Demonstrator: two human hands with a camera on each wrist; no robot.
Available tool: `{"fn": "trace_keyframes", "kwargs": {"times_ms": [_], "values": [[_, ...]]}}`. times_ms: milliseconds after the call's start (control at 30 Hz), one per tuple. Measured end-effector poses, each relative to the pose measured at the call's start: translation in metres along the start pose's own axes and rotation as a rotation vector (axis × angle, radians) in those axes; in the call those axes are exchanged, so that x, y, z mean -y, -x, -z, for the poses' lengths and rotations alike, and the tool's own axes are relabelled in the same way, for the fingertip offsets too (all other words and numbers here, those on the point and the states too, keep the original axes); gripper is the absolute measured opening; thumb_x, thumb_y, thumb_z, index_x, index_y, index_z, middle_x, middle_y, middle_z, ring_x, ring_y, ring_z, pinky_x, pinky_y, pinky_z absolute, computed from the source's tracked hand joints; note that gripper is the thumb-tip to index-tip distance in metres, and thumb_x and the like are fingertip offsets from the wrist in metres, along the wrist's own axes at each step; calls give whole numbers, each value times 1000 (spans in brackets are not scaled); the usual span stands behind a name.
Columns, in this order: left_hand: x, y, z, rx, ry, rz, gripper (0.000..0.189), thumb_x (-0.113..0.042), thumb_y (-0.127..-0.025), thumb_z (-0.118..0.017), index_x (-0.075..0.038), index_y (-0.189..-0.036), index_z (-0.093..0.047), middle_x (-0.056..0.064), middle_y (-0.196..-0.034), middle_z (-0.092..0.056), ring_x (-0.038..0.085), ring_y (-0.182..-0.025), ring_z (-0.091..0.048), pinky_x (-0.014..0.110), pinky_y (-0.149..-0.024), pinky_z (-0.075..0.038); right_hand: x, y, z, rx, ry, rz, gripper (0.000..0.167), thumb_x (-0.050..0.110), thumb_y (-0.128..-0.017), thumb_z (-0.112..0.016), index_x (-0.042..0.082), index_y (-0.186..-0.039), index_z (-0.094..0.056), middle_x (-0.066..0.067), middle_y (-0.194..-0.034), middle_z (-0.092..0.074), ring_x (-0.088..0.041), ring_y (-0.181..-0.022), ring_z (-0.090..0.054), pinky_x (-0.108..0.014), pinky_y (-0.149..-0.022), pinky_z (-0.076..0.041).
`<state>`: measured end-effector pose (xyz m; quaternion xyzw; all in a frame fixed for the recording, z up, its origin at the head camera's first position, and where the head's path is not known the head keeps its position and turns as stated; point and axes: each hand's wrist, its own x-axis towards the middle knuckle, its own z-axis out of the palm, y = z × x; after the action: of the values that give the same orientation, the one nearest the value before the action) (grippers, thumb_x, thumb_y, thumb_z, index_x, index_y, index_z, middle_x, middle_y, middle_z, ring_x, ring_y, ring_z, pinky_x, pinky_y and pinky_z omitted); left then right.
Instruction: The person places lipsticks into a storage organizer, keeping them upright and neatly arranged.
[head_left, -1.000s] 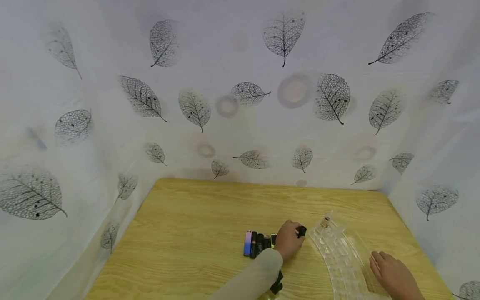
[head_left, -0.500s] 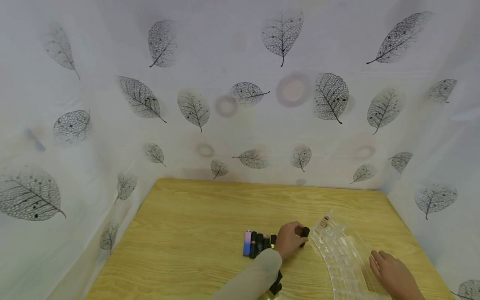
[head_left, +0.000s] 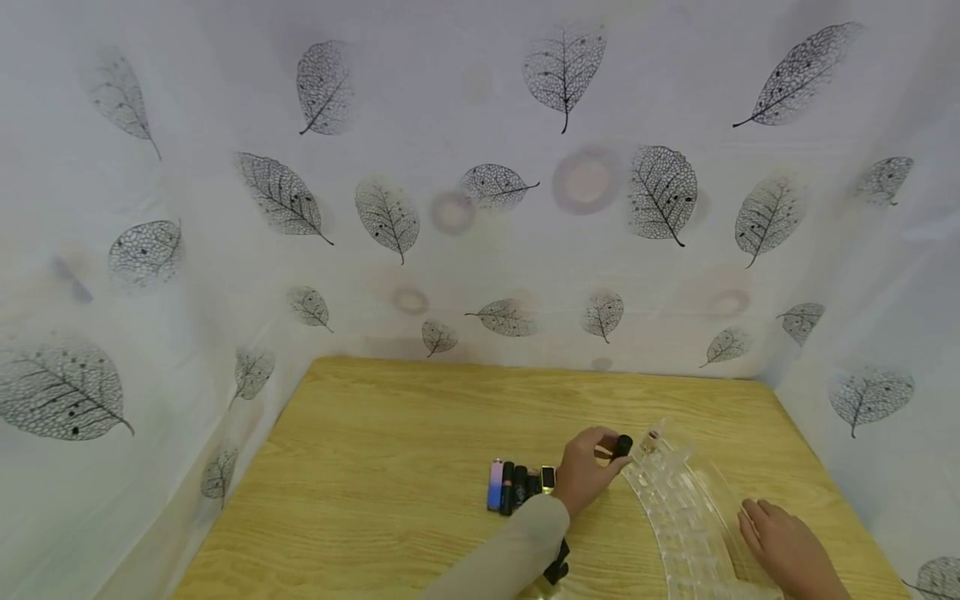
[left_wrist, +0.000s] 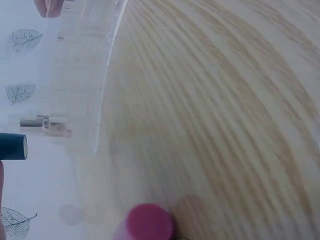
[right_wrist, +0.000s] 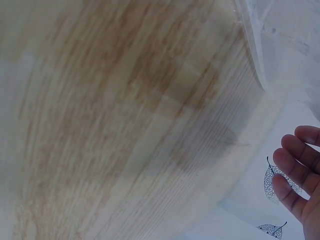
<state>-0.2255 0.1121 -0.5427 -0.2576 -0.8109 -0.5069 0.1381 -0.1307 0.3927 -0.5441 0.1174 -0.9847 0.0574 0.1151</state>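
Observation:
My left hand (head_left: 587, 471) pinches a black lipstick tube (head_left: 622, 447) between thumb and fingers, beside the far end of a clear stepped lipstick organizer (head_left: 678, 500). In the left wrist view the dark tube (left_wrist: 14, 146) is at the left edge, apart from the organizer (left_wrist: 80, 75). One lipstick with a shiny metallic part (head_left: 650, 442) stands in the organizer's far end. My right hand (head_left: 787, 546) lies at the organizer's right side, holding nothing; the right wrist view shows its relaxed fingers (right_wrist: 295, 170). Whether it touches the organizer, I cannot tell.
Left of my left hand lie a pink-and-blue tube (head_left: 496, 485), several black tubes (head_left: 507, 488) and a gold-trimmed black one (head_left: 548, 477). More black pieces (head_left: 557, 567) are partly hidden by my sleeve. A leaf-patterned curtain (head_left: 480, 250) surrounds the wooden table (head_left: 375, 467).
My left hand has moved right and slightly away from me with the black lipstick tube, closer to the organizer's far end. The gold-trimmed tube shows more fully. My right hand stays put.

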Motion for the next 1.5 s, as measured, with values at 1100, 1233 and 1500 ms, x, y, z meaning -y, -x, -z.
{"fn": "trace_keyframes", "kwargs": {"times_ms": [1100,1233,1500], "values": [[-30,-26,-63,-59,-21,120,23,-21,-81,-73,-15,-99,-61,-4,-94,-61,-1,-81,-58,4,-70,-46,3,-5,3,49,-42,-59,19,11,-90,-57,-6,-97,-63,-15,-86,-64,-30,-75,-63,-45,-64,-52],[-29,-23,-66,-56,-38,132,24,-22,-80,-74,-15,-99,-61,-4,-93,-60,-1,-79,-58,3,-68,-45,2,-3,3,42,-29,-62,18,11,-89,-58,-5,-95,-64,-14,-84,-64,-29,-74,-63,-45,-63,-51],[-27,-25,-75,-45,-94,129,26,-24,-81,-73,-18,-102,-59,-6,-91,-58,-3,-78,-55,3,-68,-44,1,0,2,40,-39,-69,18,11,-88,-59,-5,-96,-64,-15,-85,-65,-29,-73,-63,-44,-62,-52]]}}
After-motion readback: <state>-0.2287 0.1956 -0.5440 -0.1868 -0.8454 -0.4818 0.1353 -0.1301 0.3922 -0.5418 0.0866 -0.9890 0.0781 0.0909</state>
